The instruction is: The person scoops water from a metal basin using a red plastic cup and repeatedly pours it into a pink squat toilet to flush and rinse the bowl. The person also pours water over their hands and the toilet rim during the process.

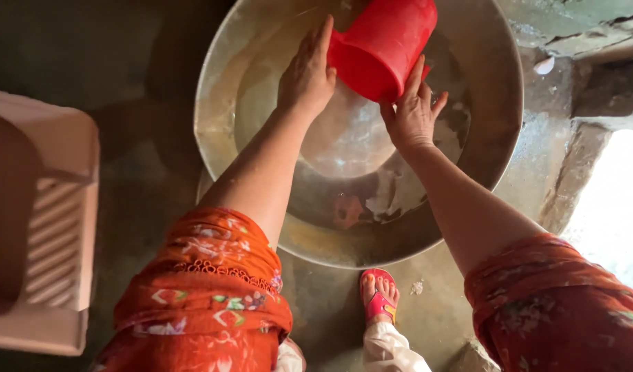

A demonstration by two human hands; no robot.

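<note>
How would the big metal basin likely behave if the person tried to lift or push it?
The basin looks wide, shallow and rigid, so it probably would not flex. Its wet, shiny wall suggests a slippery grip. Its breadth, far beyond the red mug held by the left hand and right hand, suggests it is awkward to lift and unlikely to tip when pushed.

Two hands — left hand (307, 74), right hand (411, 114) — on a tilted red jug (382, 45) over a wide metal basin (220, 117).

Wet stone floor (144, 76), bright doorway (616, 207)
</note>
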